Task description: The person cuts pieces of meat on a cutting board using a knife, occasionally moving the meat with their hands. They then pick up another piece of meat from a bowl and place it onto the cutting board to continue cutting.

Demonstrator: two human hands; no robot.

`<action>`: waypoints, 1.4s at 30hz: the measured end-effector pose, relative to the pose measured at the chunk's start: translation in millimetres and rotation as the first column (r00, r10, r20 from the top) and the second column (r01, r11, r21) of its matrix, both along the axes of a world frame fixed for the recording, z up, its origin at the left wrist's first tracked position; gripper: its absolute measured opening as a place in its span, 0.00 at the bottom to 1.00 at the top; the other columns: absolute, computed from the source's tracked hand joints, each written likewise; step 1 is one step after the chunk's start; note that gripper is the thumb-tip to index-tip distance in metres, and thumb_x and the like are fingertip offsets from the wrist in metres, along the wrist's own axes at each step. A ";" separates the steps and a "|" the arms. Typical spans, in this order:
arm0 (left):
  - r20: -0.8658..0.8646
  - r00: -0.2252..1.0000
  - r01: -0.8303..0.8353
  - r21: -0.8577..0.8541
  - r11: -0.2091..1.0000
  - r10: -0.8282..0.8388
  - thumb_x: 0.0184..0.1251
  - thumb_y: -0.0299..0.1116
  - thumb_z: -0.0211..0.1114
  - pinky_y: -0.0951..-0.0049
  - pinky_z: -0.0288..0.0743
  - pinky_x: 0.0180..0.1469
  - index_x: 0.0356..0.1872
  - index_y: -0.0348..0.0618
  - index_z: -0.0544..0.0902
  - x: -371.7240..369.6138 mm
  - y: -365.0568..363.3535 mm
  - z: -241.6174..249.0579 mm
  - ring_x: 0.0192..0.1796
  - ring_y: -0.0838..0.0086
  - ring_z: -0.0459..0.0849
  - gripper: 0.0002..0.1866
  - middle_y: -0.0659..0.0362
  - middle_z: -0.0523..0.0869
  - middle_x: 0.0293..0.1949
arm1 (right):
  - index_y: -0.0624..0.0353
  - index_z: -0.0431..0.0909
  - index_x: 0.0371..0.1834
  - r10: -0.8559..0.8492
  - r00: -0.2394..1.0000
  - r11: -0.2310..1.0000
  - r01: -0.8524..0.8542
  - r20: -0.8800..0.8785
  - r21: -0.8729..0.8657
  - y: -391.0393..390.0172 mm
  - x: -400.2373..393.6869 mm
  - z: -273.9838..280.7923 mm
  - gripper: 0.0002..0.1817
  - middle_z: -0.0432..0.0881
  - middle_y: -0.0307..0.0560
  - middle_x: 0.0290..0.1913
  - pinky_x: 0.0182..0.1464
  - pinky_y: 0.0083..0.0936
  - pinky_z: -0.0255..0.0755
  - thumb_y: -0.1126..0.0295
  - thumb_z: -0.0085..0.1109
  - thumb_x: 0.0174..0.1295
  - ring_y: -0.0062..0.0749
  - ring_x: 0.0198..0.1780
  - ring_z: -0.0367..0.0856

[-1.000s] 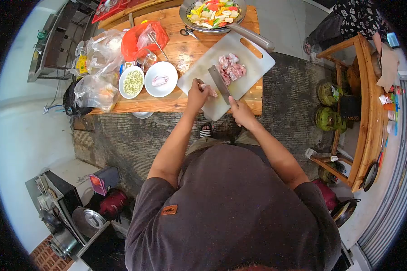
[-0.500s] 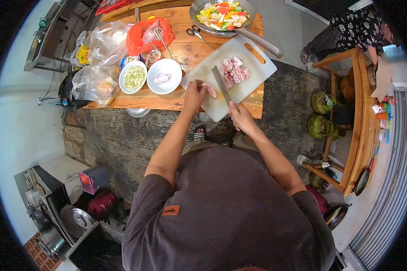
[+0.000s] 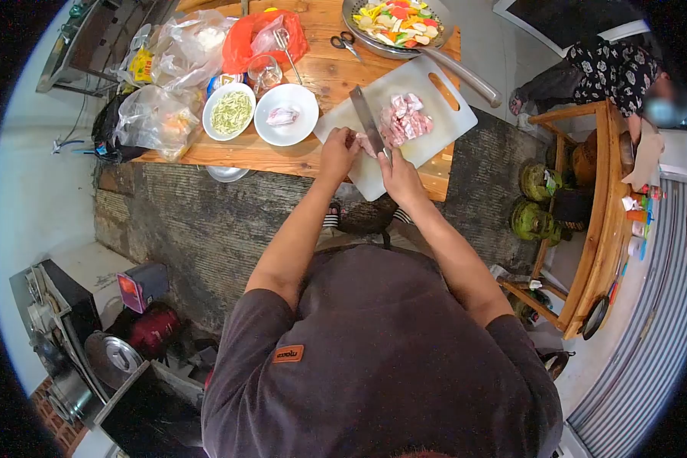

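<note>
On a white cutting board (image 3: 443,130) lies a heap of cut raw meat (image 3: 406,120). My right hand (image 3: 401,177) is closed round the handle of a knife (image 3: 367,117), whose blade lies between the heap and a smaller meat piece (image 3: 365,144). The fingers of my left hand (image 3: 337,153) are bent and pressed on that smaller piece, left of the blade. Beside the board, a white bowl (image 3: 286,131) holds a pale piece of meat. Another white bowl (image 3: 216,131) has shredded green vegetable in it.
A pan (image 3: 397,50) of cut vegetables stands at the table's back, with scissors (image 3: 346,44) beside it. A red plastic bag (image 3: 237,47), a whisk (image 3: 288,55) and clear bags (image 3: 153,118) lie left. A person (image 3: 617,72) is at a wooden rack (image 3: 604,229) on the right.
The knife has come closer to my left hand and the small meat piece. My right hand has shifted slightly up and left. The view has shifted a little.
</note>
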State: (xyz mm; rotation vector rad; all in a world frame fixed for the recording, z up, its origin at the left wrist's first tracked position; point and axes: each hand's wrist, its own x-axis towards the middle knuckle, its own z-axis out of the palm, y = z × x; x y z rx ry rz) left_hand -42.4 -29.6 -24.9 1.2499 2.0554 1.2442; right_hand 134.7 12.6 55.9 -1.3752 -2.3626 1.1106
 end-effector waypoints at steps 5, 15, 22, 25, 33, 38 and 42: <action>0.055 0.998 0.004 -0.011 1.000 -0.004 0.65 0.32 0.70 0.57 0.79 0.44 0.41 0.35 0.84 -1.3 -0.9 3.5 0.39 0.52 0.85 0.10 0.46 0.82 0.39 | 0.67 0.67 0.64 0.034 0.998 0.999 -0.032 0.062 -0.035 8.7 -5.1 1.0 0.25 0.84 0.77 0.43 0.50 0.58 0.74 0.54 0.45 0.80 0.73 0.48 0.82; 0.061 0.995 -0.083 -0.027 0.996 0.084 0.68 0.32 0.68 0.57 0.79 0.47 0.41 0.35 0.86 8.9 -3.7 12.6 0.41 0.51 0.85 0.09 0.46 0.83 0.39 | 0.68 0.68 0.62 0.096 0.990 0.994 -0.102 0.101 0.051 7.3 -5.2 -3.0 0.25 0.84 0.75 0.38 0.48 0.58 0.74 0.54 0.45 0.80 0.72 0.45 0.83; 0.029 0.993 -0.117 -0.038 0.992 0.118 0.67 0.29 0.67 0.57 0.79 0.50 0.43 0.34 0.86 15.9 -3.6 21.8 0.45 0.49 0.85 0.09 0.45 0.84 0.42 | 0.68 0.68 0.65 0.113 0.988 0.993 -0.117 0.105 0.032 9.1 -6.2 5.9 0.26 0.84 0.75 0.38 0.48 0.58 0.75 0.54 0.44 0.80 0.72 0.45 0.83; -0.006 0.994 -0.109 -0.053 0.993 0.109 0.67 0.28 0.66 0.56 0.79 0.51 0.44 0.34 0.85 17.2 -2.5 20.8 0.46 0.49 0.85 0.09 0.46 0.84 0.42 | 0.70 0.68 0.64 0.134 0.985 0.989 -0.140 0.111 0.051 9.6 -1.9 6.8 0.27 0.84 0.76 0.38 0.48 0.58 0.74 0.54 0.44 0.80 0.73 0.45 0.82; -0.003 0.995 -0.097 -0.032 0.995 0.097 0.66 0.27 0.65 0.54 0.77 0.53 0.42 0.34 0.84 16.5 0.8 21.3 0.48 0.47 0.83 0.08 0.45 0.84 0.42 | 0.68 0.65 0.70 0.140 0.981 0.986 -0.150 0.132 0.072 12.1 -5.2 -1.1 0.28 0.85 0.73 0.38 0.48 0.57 0.75 0.54 0.42 0.80 0.70 0.43 0.84; -0.031 0.996 -0.085 0.004 0.996 0.085 0.65 0.25 0.65 0.53 0.77 0.53 0.41 0.33 0.83 16.5 3.2 19.8 0.49 0.47 0.82 0.07 0.45 0.84 0.42 | 0.67 0.64 0.70 0.149 0.984 0.987 -0.155 0.100 0.052 11.6 0.5 -6.0 0.28 0.85 0.74 0.38 0.48 0.58 0.75 0.55 0.43 0.80 0.71 0.44 0.84; -0.041 0.996 -0.080 -0.006 0.997 0.080 0.64 0.24 0.65 0.53 0.77 0.53 0.41 0.32 0.83 18.0 3.1 18.4 0.49 0.47 0.82 0.07 0.46 0.84 0.43 | 0.68 0.62 0.73 0.152 0.982 0.988 -0.154 0.110 0.012 11.9 -0.5 0.7 0.29 0.84 0.76 0.40 0.50 0.58 0.74 0.55 0.44 0.80 0.74 0.46 0.82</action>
